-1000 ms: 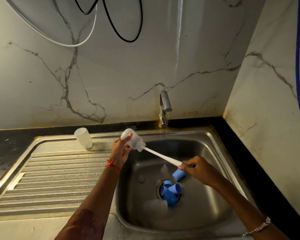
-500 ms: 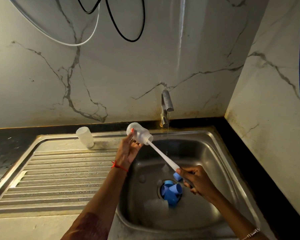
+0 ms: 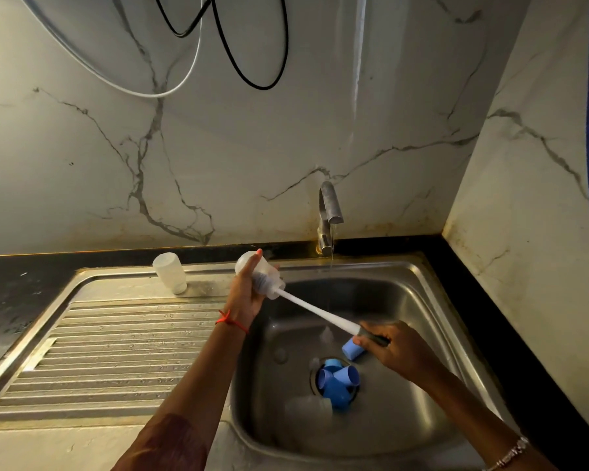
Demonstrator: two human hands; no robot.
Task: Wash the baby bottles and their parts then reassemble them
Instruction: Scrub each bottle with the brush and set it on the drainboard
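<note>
Dark stone worktop [image 3: 11, 287], wet speckles; ribbed stainless drainboard [image 3: 116, 351] set into it. 1 standing bottle [image 3: 170, 272], translucent plastic, cylindrical with a rounded top, upright on the drainboard's back rim.

Left hand [image 3: 247, 297] above the basin's left edge; fingers clamped round the held bottle [image 3: 264, 275], frosted plastic, same shape. Its long axis is tilted; closed base up-left, mouth pointing down-right.

Brush [image 3: 317, 312] enters that mouth on the same axis; grey bristle head shows through the bottle wall; shaft white, smooth, tapered, ending in a dark grip. 1 lying bottle [image 3: 308, 407], clear, on its side on the basin floor; outline blurred.

Metal tap [image 3: 330, 209]; thin stream falling. Cluster of blue caps [image 3: 337, 382], matte, cup-shaped, piled over the drain. 1 loose cap [image 3: 351, 348] just beside the right hand [image 3: 400, 351], whose fingers are clamped on the brush grip. Sink [image 3: 422, 300] brushed steel, rounded corners.
</note>
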